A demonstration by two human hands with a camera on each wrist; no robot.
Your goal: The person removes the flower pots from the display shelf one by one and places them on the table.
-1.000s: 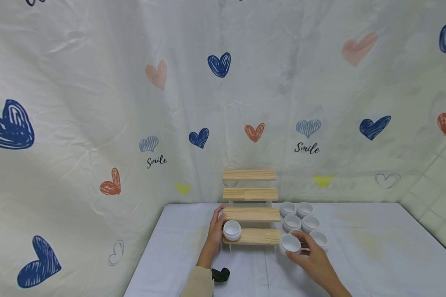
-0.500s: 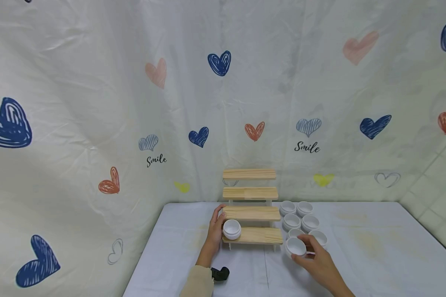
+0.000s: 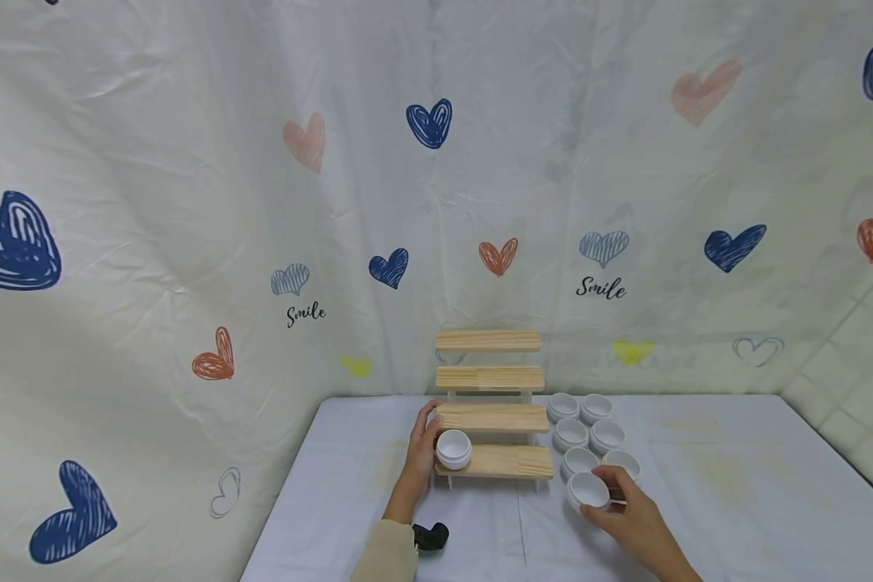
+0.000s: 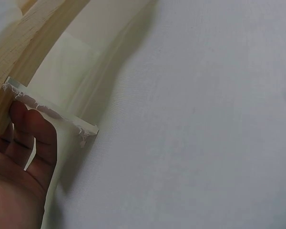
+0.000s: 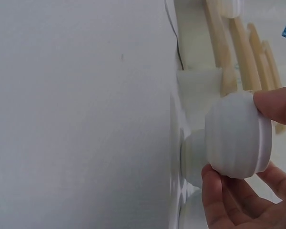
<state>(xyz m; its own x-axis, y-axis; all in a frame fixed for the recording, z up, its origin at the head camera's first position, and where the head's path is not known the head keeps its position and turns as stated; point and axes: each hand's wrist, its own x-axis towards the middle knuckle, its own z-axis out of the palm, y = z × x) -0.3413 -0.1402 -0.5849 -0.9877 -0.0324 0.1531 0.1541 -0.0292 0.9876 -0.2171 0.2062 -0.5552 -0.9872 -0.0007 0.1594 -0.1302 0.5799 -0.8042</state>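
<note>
My right hand [image 3: 629, 517] pinches a small white bowl [image 3: 588, 491] between thumb and fingers, just in front of the grouped bowls. From the side, in the right wrist view, the ribbed wall of this bowl [image 5: 236, 136] shows above the table. A tiered stand [image 3: 498, 418] with several pale wooden shelves stands at the back of the table. My left hand [image 3: 420, 461] grips its left side by the lower shelves. In the left wrist view, curled fingers [image 4: 35, 126] lie under a board's edge beside a white support. One white bowl [image 3: 454, 449] sits at the left end of the bottom shelf.
Several white bowls [image 3: 571, 435] stand in two columns right of the stand. A small black object [image 3: 432, 537] lies by the left sleeve [image 3: 387, 551]. Behind the white-covered table [image 3: 727, 485] hangs a sheet printed with hearts [image 3: 389, 268].
My right hand has moved the bowl right and slightly toward me, away from the stand's bottom shelf. A bowl behind it now shows more fully. My left hand stays on the stand.
</note>
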